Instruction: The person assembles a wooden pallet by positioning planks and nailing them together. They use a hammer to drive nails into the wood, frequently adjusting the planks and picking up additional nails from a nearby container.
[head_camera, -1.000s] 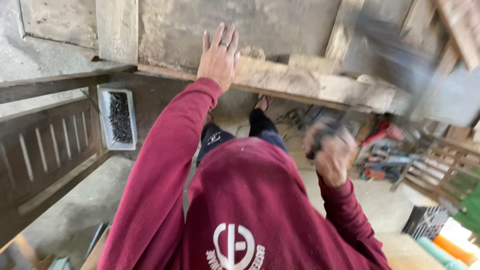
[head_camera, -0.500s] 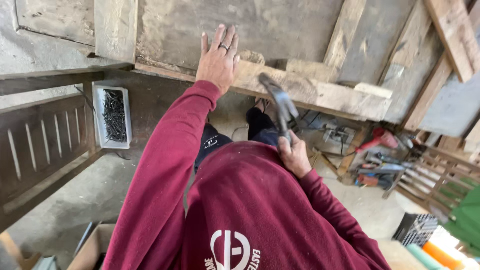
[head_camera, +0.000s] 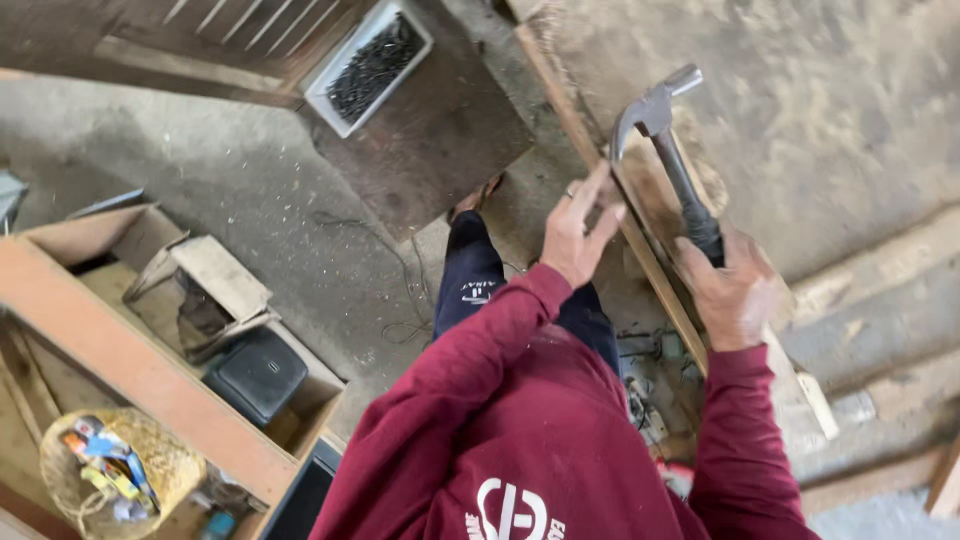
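Hammer (head_camera: 668, 150) now raised beside nail tray (head_camera: 368, 66)

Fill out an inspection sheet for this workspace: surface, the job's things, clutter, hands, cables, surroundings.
Surface: worn grey board with a wooden strip along its edge.
Job's things: claw hammer raised over the strip; white tray of dark nails on a brown panel.
Clutter: cardboard box, black case, woven basket holding small colourful items.
Hands: right hand grips the hammer handle; left hand rests its fingers on the strip.
Cables: thin wire looping on the concrete floor.
Surroundings: slatted wooden frame at top left; orange-brown beam at lower left.
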